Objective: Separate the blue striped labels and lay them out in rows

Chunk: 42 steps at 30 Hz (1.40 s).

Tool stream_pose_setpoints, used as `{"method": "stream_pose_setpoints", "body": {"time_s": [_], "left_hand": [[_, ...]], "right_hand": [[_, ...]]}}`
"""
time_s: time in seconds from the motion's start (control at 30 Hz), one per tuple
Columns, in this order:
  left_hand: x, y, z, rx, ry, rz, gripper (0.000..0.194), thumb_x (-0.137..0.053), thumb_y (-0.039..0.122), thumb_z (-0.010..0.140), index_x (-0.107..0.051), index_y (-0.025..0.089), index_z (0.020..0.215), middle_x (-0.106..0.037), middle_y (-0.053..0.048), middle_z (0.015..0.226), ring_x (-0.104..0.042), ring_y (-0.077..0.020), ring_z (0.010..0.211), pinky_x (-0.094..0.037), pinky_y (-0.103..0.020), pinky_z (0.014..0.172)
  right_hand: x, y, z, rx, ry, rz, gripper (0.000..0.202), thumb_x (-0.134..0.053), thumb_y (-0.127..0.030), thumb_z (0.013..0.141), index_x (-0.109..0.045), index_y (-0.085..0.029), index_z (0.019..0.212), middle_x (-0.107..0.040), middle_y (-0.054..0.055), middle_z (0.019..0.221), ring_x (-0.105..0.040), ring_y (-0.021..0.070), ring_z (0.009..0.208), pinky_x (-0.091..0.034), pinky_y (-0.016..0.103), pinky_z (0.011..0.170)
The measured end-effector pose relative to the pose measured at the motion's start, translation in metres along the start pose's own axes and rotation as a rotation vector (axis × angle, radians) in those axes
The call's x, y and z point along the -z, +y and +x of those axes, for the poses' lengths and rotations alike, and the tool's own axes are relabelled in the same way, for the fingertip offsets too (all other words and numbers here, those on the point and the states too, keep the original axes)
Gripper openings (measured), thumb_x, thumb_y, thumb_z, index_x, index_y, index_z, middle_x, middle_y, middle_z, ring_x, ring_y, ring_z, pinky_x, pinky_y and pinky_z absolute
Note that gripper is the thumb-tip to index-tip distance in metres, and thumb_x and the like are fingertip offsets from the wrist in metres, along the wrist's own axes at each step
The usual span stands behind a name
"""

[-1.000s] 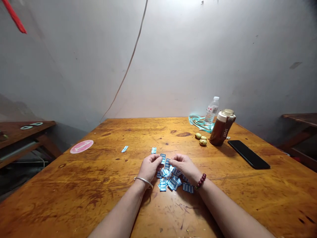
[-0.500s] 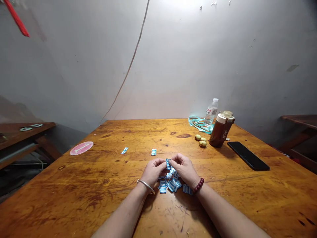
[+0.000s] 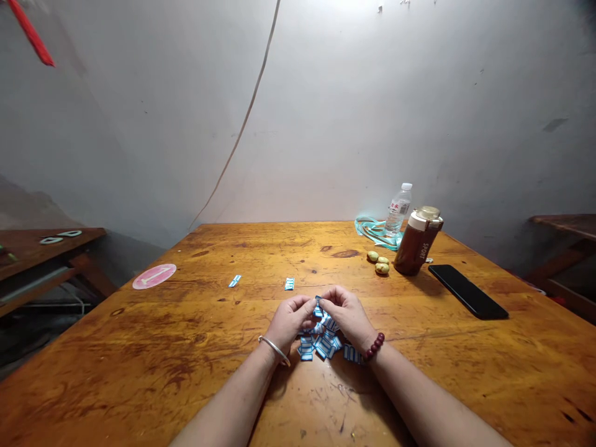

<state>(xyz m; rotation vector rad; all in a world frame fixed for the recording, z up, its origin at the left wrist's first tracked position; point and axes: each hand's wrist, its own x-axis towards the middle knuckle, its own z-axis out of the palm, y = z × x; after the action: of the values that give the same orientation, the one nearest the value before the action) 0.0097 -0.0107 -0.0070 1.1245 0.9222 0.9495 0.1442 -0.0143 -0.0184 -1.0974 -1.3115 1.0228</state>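
My left hand (image 3: 292, 318) and my right hand (image 3: 346, 315) meet over the table, thumbs and fingers pinched on one small blue-and-white striped paper piece (image 3: 318, 308). The fingertips cover part of it. Under and between the hands lies a loose pile of similar blue-and-white pieces (image 3: 325, 345), some partly hidden by the right wrist. Farther off, a single striped piece (image 3: 235, 281) rests on the wood at the left, and another small piece or stack (image 3: 289, 284) sits just beyond my left hand.
A brown sports bottle (image 3: 418, 241), a clear water bottle (image 3: 398, 210), a turquoise ribbon (image 3: 372, 231), several yellowish egg-shaped items (image 3: 382, 268) and a black phone (image 3: 467, 292) are at the right of the wooden table (image 3: 139, 372). A round pink sticker (image 3: 154, 277) marks its left edge.
The fingertips have drawn closer together on the held piece, covering more of its upper part. The pile and the two separate pieces stay where they were.
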Motion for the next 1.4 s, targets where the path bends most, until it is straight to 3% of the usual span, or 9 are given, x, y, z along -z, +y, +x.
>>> {"method": "stream_pose_setpoints", "body": {"time_s": [0.17,0.3,0.53,0.67,0.77,0.9,1.1,1.23,1.4], "left_hand": [[-0.002,-0.002,0.000,-0.099,0.002,0.139,0.023,-0.061,0.033,0.064,-0.061,0.013,0.074,-0.060,-0.001,0.063,-0.052,-0.0079,0.052,-0.040,-0.019,0.050],[-0.001,0.000,0.000,-0.091,0.019,0.168,0.022,-0.059,0.033,0.065,-0.062,0.013,0.073,-0.058,0.000,0.058,-0.050,-0.0080,0.049,-0.039,-0.019,0.048],[0.001,0.000,0.000,-0.280,0.094,0.396,0.019,-0.056,0.032,0.066,-0.064,0.015,0.069,-0.060,-0.001,0.063,-0.051,-0.0116,0.058,-0.038,-0.019,0.053],[0.007,0.000,0.003,-0.254,0.125,0.345,0.020,-0.058,0.033,0.063,-0.062,0.014,0.065,-0.057,0.000,0.057,-0.048,-0.0100,0.052,-0.036,-0.019,0.049],[0.014,0.002,0.007,-0.209,0.174,0.223,0.021,-0.060,0.034,0.062,-0.060,0.013,0.065,-0.054,0.001,0.054,-0.046,-0.0079,0.048,-0.036,-0.018,0.047],[0.024,0.004,0.011,-0.190,0.238,0.153,0.024,-0.062,0.034,0.060,-0.059,0.013,0.069,-0.056,0.000,0.059,-0.050,-0.0087,0.053,-0.040,-0.019,0.052],[0.023,0.003,0.011,-0.195,0.213,0.136,0.025,-0.063,0.036,0.059,-0.060,0.013,0.069,-0.057,0.000,0.060,-0.050,-0.0083,0.052,-0.039,-0.019,0.051],[0.021,0.003,0.010,-0.189,0.210,0.125,0.024,-0.064,0.035,0.058,-0.060,0.013,0.068,-0.057,0.000,0.059,-0.049,-0.0080,0.051,-0.039,-0.019,0.050],[0.021,0.005,0.010,-0.179,0.201,0.126,0.022,-0.063,0.034,0.059,-0.060,0.014,0.067,-0.057,0.002,0.058,-0.050,-0.0074,0.051,-0.039,-0.019,0.051]], "right_hand": [[-0.001,-0.003,0.000,-0.068,-0.010,0.100,0.016,-0.059,-0.028,0.064,-0.052,-0.014,0.064,-0.053,-0.001,0.062,-0.048,0.0097,0.057,-0.038,0.021,0.054],[0.000,-0.004,0.000,-0.103,-0.030,0.134,0.018,-0.060,-0.029,0.063,-0.052,-0.014,0.065,-0.053,-0.001,0.062,-0.047,0.0093,0.057,-0.038,0.021,0.055],[-0.001,-0.002,-0.001,-0.074,-0.046,0.023,0.017,-0.058,-0.029,0.064,-0.051,-0.014,0.064,-0.049,-0.002,0.060,-0.044,0.0084,0.055,-0.037,0.020,0.052],[0.006,-0.007,0.000,-0.030,-0.079,-0.063,0.017,-0.054,-0.029,0.067,-0.052,-0.015,0.075,-0.050,-0.002,0.064,-0.045,0.0087,0.056,-0.037,0.020,0.051],[0.019,-0.009,0.001,-0.065,-0.194,-0.213,0.016,-0.054,-0.025,0.066,-0.053,-0.016,0.079,-0.051,-0.002,0.064,-0.045,0.0085,0.054,-0.037,0.020,0.050],[0.033,-0.011,-0.002,-0.149,-0.508,-0.501,0.013,-0.054,-0.022,0.064,-0.058,-0.017,0.076,-0.051,-0.002,0.061,-0.045,0.0084,0.051,-0.033,0.019,0.047],[0.029,-0.016,-0.010,0.092,-0.556,-0.864,0.023,-0.063,-0.024,0.056,-0.061,-0.023,0.080,-0.055,-0.002,0.070,-0.046,0.0109,0.062,-0.030,0.020,0.053],[0.027,-0.010,-0.008,-0.001,-0.549,-0.778,0.010,-0.058,-0.016,0.058,-0.059,-0.019,0.067,-0.054,-0.003,0.062,-0.045,0.0089,0.055,-0.028,0.018,0.048],[0.029,-0.004,-0.002,-0.180,-0.504,-0.378,0.004,-0.055,-0.018,0.062,-0.052,-0.016,0.061,-0.049,-0.004,0.053,-0.041,0.0068,0.048,-0.030,0.018,0.045]]}}
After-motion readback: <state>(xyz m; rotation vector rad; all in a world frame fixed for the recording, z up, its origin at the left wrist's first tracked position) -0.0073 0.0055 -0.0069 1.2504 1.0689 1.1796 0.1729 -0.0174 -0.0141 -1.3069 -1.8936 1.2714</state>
